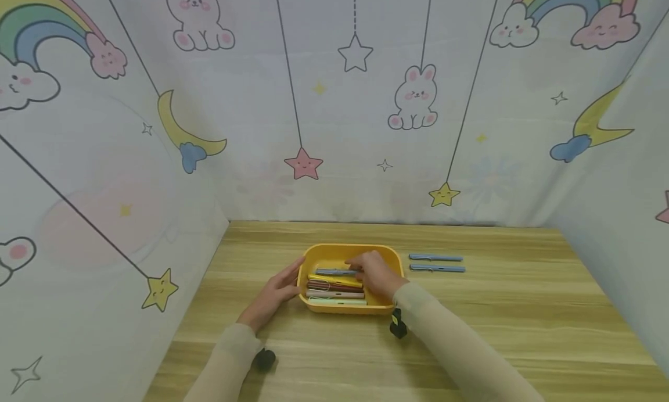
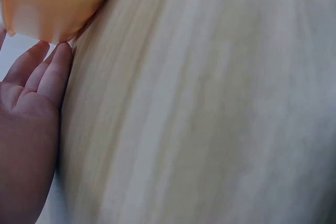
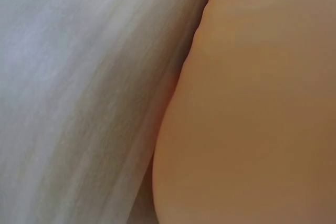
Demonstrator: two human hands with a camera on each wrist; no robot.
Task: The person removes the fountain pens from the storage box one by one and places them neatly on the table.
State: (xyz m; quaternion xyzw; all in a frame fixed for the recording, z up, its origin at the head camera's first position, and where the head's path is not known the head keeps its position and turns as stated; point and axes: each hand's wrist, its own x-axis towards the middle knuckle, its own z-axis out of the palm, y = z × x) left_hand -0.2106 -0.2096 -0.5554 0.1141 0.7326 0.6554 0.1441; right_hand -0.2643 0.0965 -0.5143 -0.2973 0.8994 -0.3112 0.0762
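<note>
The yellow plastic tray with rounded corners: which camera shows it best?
The head view: nearly the whole yellow tray shows from above. The left wrist view catches one cropped end; the right wrist view, seemingly a close stretch of wall.

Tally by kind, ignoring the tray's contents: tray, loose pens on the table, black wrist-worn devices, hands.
Yellow tray: 1
Loose blue pens: 2
Black wrist-worn devices: 2
Left hand plus right hand: 2
Total: 7
</note>
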